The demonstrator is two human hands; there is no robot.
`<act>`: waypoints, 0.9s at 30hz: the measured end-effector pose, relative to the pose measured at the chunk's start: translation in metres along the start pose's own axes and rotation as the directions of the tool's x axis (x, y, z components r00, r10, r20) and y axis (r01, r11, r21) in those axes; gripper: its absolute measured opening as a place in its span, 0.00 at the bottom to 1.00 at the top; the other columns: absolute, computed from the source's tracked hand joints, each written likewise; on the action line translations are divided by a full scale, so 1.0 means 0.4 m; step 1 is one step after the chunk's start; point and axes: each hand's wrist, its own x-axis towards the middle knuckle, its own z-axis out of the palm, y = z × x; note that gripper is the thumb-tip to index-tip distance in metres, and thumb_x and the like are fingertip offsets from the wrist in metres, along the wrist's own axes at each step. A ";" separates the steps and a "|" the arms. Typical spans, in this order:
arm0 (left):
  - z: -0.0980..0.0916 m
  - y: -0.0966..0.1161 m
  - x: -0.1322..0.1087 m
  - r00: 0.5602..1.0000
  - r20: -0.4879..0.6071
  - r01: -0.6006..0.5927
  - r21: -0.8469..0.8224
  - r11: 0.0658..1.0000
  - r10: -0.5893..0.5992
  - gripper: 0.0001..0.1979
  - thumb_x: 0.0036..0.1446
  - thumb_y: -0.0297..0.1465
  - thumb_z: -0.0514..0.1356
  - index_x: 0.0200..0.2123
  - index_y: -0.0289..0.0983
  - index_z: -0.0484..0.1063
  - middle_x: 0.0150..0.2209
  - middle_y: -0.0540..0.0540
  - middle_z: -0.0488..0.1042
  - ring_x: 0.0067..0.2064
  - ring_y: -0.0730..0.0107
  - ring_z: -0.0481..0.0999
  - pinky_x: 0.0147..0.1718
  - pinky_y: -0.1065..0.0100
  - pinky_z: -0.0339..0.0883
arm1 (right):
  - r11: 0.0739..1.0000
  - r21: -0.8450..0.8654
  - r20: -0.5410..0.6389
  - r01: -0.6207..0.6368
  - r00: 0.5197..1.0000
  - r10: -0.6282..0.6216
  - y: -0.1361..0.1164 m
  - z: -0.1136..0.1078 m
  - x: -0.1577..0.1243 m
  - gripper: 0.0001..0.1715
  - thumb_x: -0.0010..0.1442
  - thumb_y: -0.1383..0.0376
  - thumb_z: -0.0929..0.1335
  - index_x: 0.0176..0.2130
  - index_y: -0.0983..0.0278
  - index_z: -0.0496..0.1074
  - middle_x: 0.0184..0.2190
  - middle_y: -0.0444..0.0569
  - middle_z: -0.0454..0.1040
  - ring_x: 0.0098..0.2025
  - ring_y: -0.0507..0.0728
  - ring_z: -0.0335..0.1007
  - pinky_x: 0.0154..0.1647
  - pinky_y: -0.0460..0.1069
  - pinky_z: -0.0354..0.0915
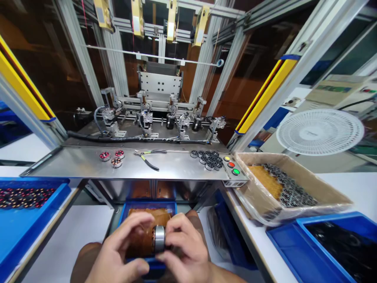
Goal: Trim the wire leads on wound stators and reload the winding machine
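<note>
Between my two hands, low in the head view, is a motor stator (159, 239) with a shiny metal outer ring, seen edge-on. My right hand (187, 245) grips it from the right, thumb and fingers pressed at its side. My left hand (123, 247) stands apart on the left, thumb and fingers spread with a gap before the stator. Beneath the hands is a blue bin (173, 208) lined with brown material. Copper-coloured parts show faintly on the stator's left face; its right face is hidden by my fingers.
On the metal shelf (173, 167) lie several wound stators (116, 162), pliers (147, 157) and a cluster of black stators (209, 159) beside push buttons (231, 165). Winding fixtures (147, 124) stand behind. Right are a parts carton (326, 202), a blue bin (290, 236) and a fan (320, 131); left, a blue tray (26, 228).
</note>
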 end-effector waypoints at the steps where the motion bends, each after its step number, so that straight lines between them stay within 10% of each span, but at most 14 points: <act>1: -0.001 -0.001 -0.003 0.996 0.063 0.062 -0.020 0.998 -0.060 0.36 0.30 0.49 0.76 0.45 0.39 0.81 0.44 0.40 0.80 0.47 0.52 0.77 0.46 0.66 0.72 | 0.983 -0.136 0.034 0.120 0.993 -0.117 -0.002 -0.009 0.001 0.04 0.59 0.68 0.71 0.38 0.63 0.74 0.31 0.48 0.70 0.33 0.53 0.67 0.33 0.49 0.67; 6: -0.013 -0.020 -0.008 0.973 0.179 0.145 0.008 0.989 -0.144 0.23 0.42 0.41 0.74 0.45 0.44 0.81 0.39 0.45 0.82 0.41 0.59 0.80 0.42 0.69 0.73 | 0.970 -0.169 0.071 0.176 0.984 -0.166 -0.013 -0.023 0.000 0.11 0.61 0.67 0.69 0.46 0.63 0.72 0.33 0.51 0.72 0.33 0.56 0.69 0.32 0.51 0.70; 12: -0.028 -0.024 -0.004 0.960 0.141 -0.279 0.417 0.865 0.241 0.20 0.47 0.33 0.72 0.46 0.50 0.80 0.45 0.47 0.82 0.45 0.63 0.81 0.48 0.75 0.71 | 0.995 0.064 0.031 -0.080 0.996 0.078 -0.023 -0.021 0.011 0.09 0.60 0.60 0.72 0.39 0.63 0.76 0.31 0.48 0.72 0.32 0.53 0.70 0.32 0.48 0.68; 19: -0.011 -0.016 -0.017 0.982 0.108 -0.169 0.150 0.974 0.154 0.17 0.49 0.30 0.71 0.44 0.49 0.81 0.47 0.45 0.80 0.50 0.59 0.80 0.47 0.72 0.74 | 0.926 0.173 0.022 -0.335 0.941 0.336 -0.030 -0.016 0.006 0.14 0.61 0.59 0.71 0.27 0.64 0.72 0.26 0.45 0.69 0.29 0.51 0.66 0.31 0.47 0.62; 23: -0.017 -0.010 -0.008 0.918 0.160 -0.397 0.334 0.855 0.364 0.18 0.51 0.27 0.69 0.45 0.48 0.79 0.47 0.46 0.81 0.51 0.60 0.80 0.49 0.71 0.74 | 0.885 0.206 0.101 -0.418 0.908 0.406 -0.022 -0.046 0.010 0.15 0.61 0.59 0.70 0.27 0.64 0.70 0.26 0.45 0.68 0.30 0.51 0.64 0.31 0.47 0.62; 27: -0.024 0.012 -0.001 0.732 0.322 -0.646 0.607 0.463 0.600 0.20 0.52 0.24 0.67 0.49 0.41 0.76 0.47 0.44 0.81 0.49 0.64 0.81 0.52 0.73 0.71 | 0.917 0.106 0.146 -0.383 0.919 0.367 -0.030 -0.094 0.040 0.17 0.61 0.52 0.70 0.34 0.65 0.72 0.31 0.47 0.69 0.33 0.54 0.66 0.34 0.48 0.63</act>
